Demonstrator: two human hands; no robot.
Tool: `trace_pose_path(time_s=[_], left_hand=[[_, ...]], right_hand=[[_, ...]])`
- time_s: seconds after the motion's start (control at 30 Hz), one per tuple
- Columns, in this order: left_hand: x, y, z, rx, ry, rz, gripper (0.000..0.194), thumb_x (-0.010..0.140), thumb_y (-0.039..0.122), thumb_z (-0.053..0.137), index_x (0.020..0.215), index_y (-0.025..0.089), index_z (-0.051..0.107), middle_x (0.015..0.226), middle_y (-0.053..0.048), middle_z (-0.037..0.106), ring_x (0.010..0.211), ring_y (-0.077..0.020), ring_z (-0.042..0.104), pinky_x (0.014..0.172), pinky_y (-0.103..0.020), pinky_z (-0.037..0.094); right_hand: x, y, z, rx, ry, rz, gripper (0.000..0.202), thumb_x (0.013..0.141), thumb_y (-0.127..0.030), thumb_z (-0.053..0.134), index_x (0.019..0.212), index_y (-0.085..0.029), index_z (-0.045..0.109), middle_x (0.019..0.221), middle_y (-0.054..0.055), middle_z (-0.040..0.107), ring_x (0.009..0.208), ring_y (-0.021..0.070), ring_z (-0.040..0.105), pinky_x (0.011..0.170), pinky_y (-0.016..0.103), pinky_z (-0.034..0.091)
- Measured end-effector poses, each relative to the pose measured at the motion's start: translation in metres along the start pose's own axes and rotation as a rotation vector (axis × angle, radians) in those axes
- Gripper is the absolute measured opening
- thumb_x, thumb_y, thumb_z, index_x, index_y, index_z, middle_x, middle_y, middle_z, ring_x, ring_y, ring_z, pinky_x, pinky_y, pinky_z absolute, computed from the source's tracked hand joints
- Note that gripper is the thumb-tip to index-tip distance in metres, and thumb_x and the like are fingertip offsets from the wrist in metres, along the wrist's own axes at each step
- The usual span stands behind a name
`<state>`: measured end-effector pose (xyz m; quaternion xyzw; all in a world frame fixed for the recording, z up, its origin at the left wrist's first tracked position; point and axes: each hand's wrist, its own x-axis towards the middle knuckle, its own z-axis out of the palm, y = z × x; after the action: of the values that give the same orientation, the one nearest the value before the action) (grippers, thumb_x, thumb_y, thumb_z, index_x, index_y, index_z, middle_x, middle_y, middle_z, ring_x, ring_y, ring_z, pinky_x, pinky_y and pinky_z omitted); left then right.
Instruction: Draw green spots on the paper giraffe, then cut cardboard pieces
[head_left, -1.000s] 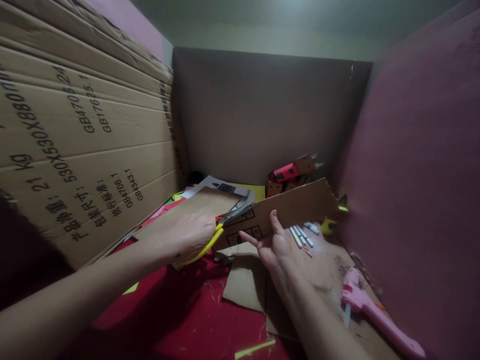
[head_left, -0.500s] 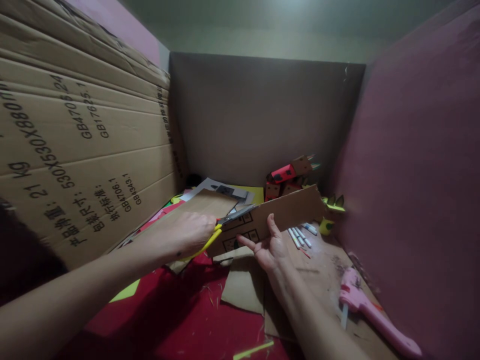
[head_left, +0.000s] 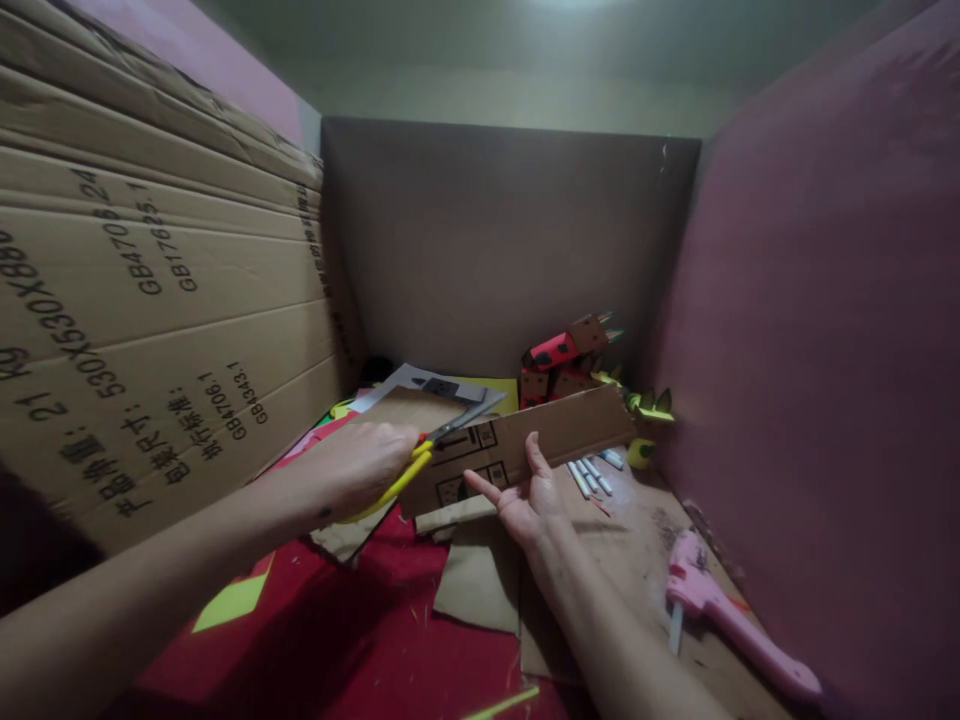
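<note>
My left hand (head_left: 367, 465) grips the yellow handles of a pair of scissors (head_left: 405, 475). Their grey blades are apart and lie at the upper left edge of a long brown cardboard strip (head_left: 559, 425) printed with black symbols. From below, my right hand (head_left: 529, 495) holds that strip, with the thumb on its face and the forefinger stretched along the print. Another brown cardboard piece (head_left: 416, 405) is behind the scissors, partly hidden by my left hand.
A pink glue gun (head_left: 731, 615) lies at the right, near several markers (head_left: 589, 475). Red and brown paper models (head_left: 559, 365) stand at the back. Cardboard scraps (head_left: 480, 570) lie on the red surface (head_left: 352, 640). A large printed cardboard panel (head_left: 247, 260) rises at the left.
The scissors' blades have opened wider and come off the middle of the strip's edge. Both hands and the strip appear slightly further left, as the whole view has shifted.
</note>
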<state>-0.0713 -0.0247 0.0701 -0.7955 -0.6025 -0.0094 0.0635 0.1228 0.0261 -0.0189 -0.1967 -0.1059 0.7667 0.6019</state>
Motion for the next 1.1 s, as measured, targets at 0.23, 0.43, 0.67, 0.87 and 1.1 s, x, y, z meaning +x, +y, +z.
trace_pose_path(time_s=[0.23, 0.43, 0.67, 0.87, 1.1], left_hand=[[0.006, 0.009, -0.009, -0.027, 0.009, -0.029, 0.022, 0.081, 0.032, 0.043, 0.08, 0.019, 0.061, 0.088, -0.01, 0.068, 0.076, -0.0239, 0.061, 0.062, -0.031, 0.041], [0.023, 0.003, 0.011, -0.159, 0.16, -0.054, 0.024, 0.084, 0.034, 0.042, 0.082, 0.019, 0.06, 0.088, -0.01, 0.067, 0.079, -0.0235, 0.06, 0.067, -0.031, 0.043], [0.047, 0.004, 0.012, -0.268, 0.2, -0.056, 0.024, 0.077, 0.038, 0.051, 0.091, 0.019, 0.058, 0.088, -0.006, 0.065, 0.08, -0.0215, 0.06, 0.067, -0.027, 0.044], [0.046, -0.014, 0.007, -0.275, 0.158, -0.061, 0.027, 0.068, 0.038, 0.056, 0.087, 0.019, 0.06, 0.083, -0.001, 0.066, 0.077, -0.0199, 0.06, 0.066, -0.026, 0.045], [0.031, -0.021, 0.004, -0.1, 0.099, -0.095, 0.028, 0.08, 0.035, 0.048, 0.098, 0.018, 0.062, 0.098, -0.009, 0.068, 0.091, -0.0227, 0.062, 0.077, -0.028, 0.046]], right_hand=[[0.003, -0.002, 0.0, 0.037, -0.013, 0.054, 0.03, 0.076, -0.039, 0.071, 0.1, -0.022, 0.065, 0.107, 0.006, 0.071, 0.114, 0.0313, 0.058, 0.084, 0.069, 0.046], [0.001, 0.001, 0.002, 0.015, -0.039, 0.095, 0.047, 0.077, -0.052, 0.065, 0.109, -0.018, 0.062, 0.1, 0.01, 0.072, 0.101, 0.0315, 0.065, 0.079, 0.064, 0.051], [-0.003, 0.0, 0.006, 0.003, -0.103, 0.164, 0.046, 0.085, -0.054, 0.054, 0.11, -0.017, 0.062, 0.095, 0.011, 0.073, 0.099, 0.0283, 0.066, 0.077, 0.058, 0.055], [0.004, -0.026, 0.007, 0.127, 0.014, 0.0, 0.034, 0.084, -0.034, 0.064, 0.115, -0.022, 0.056, 0.109, 0.007, 0.068, 0.116, 0.0247, 0.057, 0.084, 0.058, 0.053], [0.005, -0.027, 0.004, 0.201, 0.06, -0.099, 0.025, 0.08, -0.03, 0.069, 0.103, -0.027, 0.06, 0.108, -0.001, 0.067, 0.116, 0.0209, 0.055, 0.091, 0.06, 0.048]])
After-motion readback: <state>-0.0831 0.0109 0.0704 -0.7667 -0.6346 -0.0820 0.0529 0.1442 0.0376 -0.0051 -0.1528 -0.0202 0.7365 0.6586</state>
